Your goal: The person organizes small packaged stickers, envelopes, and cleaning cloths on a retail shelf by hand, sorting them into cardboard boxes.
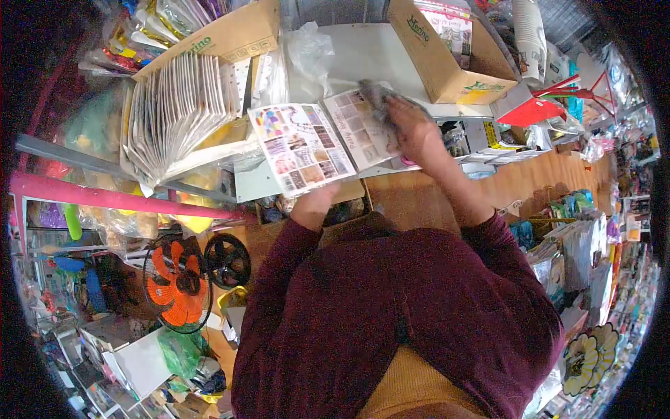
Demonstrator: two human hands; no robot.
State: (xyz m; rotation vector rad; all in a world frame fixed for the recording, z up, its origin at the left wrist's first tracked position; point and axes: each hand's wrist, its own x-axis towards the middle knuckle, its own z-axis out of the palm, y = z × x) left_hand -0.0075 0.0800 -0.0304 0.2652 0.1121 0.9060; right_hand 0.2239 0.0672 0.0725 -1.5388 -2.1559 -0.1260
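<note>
An open booklet (303,146) with printed photo panels lies on the white table (255,183). Below the booklet's lower edge, my left hand (315,201) is blurred, its fingers partly hidden by the page. My right hand (413,129) is over the right page, wrapped on a dark grey cloth (382,94) that rests against the page. Left of the booklet stands a fanned row of white envelopes or cards (185,98).
A cardboard box (447,66) with printed packets stands at the table's right. Crumpled clear plastic (309,52) lies behind the booklet. A pink rail (105,194) runs at left above an orange fan (180,285). Stocked shelves line the right side.
</note>
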